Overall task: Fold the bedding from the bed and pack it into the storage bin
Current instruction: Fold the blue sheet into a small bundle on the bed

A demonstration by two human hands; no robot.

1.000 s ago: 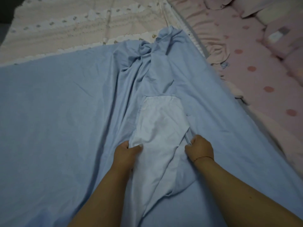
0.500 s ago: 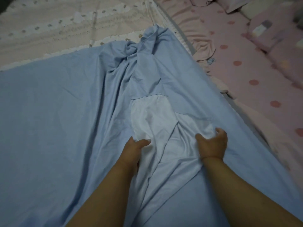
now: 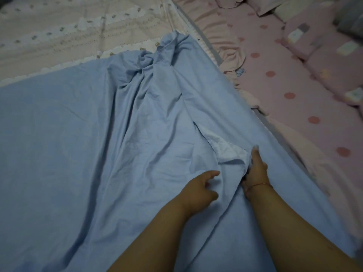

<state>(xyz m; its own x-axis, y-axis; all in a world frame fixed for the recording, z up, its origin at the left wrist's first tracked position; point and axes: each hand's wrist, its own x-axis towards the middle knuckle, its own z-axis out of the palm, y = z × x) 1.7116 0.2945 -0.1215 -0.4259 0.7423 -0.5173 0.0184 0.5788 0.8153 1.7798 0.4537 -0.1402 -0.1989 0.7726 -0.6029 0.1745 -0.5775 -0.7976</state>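
A light blue sheet [image 3: 82,146] lies spread over the bed, bunched into a crumpled ridge [image 3: 157,55] at its far end. A small patch of its paler underside [image 3: 225,149] shows in an opening near my hands. My left hand [image 3: 200,188] rests on the sheet with a fold of blue fabric between thumb and curled fingers. My right hand [image 3: 256,169] grips the edge of the opening beside the pale patch. Its forefinger lies stretched along the cloth and its other fingers are hidden under the fold. No storage bin is in view.
Beyond the sheet lies a cream quilt [image 3: 68,34] with a scalloped white edge. To the right lies pink bedding with red dots [image 3: 290,79], and padded pink cushions [image 3: 322,55] line its far side. A grey mattress edge [image 3: 279,132] separates the two beds.
Both hands have moved to the right. The blue fabric has closed over most of the pale underside, leaving only a small patch. My right forefinger now points forward.
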